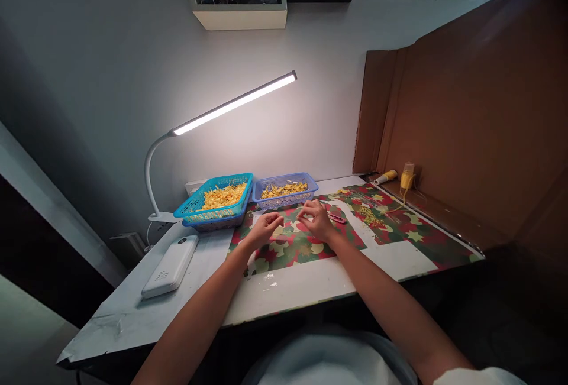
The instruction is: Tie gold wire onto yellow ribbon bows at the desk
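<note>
Left hand (270, 226) and right hand (314, 218) — both pinched closed, anything held too fine to tell — face each other over the camouflage-print sheet (288, 249), apparently mid-piece, yellow strips (225, 196) heaped in the turquoise basket (190, 203) beyond, the remainder unclear.

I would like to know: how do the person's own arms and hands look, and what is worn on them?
The left hand and right hand are ungloved, with slim fingers. Both forearms are bare, the wrists too. A whitish sleeve shows near the right elbow; the left sleeve is out of view.
</note>
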### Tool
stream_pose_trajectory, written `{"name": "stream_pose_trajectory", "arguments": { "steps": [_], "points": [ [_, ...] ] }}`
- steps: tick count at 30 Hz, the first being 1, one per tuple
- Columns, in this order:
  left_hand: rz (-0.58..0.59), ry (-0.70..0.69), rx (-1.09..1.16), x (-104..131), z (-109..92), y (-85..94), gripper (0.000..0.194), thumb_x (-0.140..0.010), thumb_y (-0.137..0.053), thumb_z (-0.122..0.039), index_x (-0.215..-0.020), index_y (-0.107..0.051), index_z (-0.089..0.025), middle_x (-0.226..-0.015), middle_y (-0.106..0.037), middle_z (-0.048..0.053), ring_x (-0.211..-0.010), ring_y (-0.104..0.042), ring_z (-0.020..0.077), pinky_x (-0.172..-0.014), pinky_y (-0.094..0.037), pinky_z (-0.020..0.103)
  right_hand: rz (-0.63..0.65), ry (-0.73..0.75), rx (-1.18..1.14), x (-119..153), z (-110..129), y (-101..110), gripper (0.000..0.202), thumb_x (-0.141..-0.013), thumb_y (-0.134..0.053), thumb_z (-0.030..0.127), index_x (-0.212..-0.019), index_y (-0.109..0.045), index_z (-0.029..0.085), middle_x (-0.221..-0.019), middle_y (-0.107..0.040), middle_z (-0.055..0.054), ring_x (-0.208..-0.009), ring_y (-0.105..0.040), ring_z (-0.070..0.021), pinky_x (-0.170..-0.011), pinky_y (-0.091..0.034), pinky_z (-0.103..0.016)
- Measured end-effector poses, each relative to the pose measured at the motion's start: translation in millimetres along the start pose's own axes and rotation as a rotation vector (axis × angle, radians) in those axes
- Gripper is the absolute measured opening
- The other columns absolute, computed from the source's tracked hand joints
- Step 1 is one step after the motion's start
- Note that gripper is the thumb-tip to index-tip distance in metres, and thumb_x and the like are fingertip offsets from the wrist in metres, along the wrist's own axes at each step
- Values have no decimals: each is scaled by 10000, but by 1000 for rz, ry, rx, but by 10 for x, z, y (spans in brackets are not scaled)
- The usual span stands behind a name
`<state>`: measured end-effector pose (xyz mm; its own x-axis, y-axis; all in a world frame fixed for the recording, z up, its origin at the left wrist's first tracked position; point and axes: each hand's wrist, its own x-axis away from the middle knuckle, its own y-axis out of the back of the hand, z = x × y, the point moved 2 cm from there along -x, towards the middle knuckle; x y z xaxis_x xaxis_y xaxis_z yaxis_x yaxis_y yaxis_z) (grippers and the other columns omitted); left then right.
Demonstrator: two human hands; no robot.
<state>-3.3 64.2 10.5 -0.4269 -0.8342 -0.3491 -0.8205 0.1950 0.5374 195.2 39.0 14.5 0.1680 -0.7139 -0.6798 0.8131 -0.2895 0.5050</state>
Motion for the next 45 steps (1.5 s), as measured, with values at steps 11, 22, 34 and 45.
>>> {"name": "stream_pose_trajectory", "arguments": {
  "steps": [11,22,34,45],
  "points": [
    [-217,28,283,36,-240,-42,427,-776,-475,-602,-679,-470,-186,-493,-285,-77,-442,-248,72,-433,-214,208,544,-614,-919,81,138,-308,418,-843,-461,542,-751,-629,171,-727,-627,-69,-720,-592,-193,-678,-469,-332],
    [112,-212,61,224,-527,-588,390,-867,-409,-464,-596,-418,-184,-563,-331,-35,-552,-302,107,-514,-267,241,382,-774,-1449,12,38,-365,267,-911,-465,327,-676,-458,202,-577,-418,46,-480,-404,-80,-490,-375,-218],
    [261,-208,-137,336,-484,-664,378,-926,-353,-393,-736,-577,-156,-508,-421,-45,-488,-397,86,-500,-314,204,-239,-1003,-1537,-106,-385,168,285,-938,-274,96,-739,-458,182,-468,-274,77,-373,-226,-67,-376,-262,-162],
    [-445,48,-659,-357,-246,1297,325,-855,-454,-342,-1064,-635,-171,-1091,-664,78,-985,-601,204,-892,-447,322,-272,-888,-1431,-107,-371,94,220,-765,-448,-24,-786,-578,151,-583,-477,22,-470,-419,-58,-421,-389,-141]
  ]
}}
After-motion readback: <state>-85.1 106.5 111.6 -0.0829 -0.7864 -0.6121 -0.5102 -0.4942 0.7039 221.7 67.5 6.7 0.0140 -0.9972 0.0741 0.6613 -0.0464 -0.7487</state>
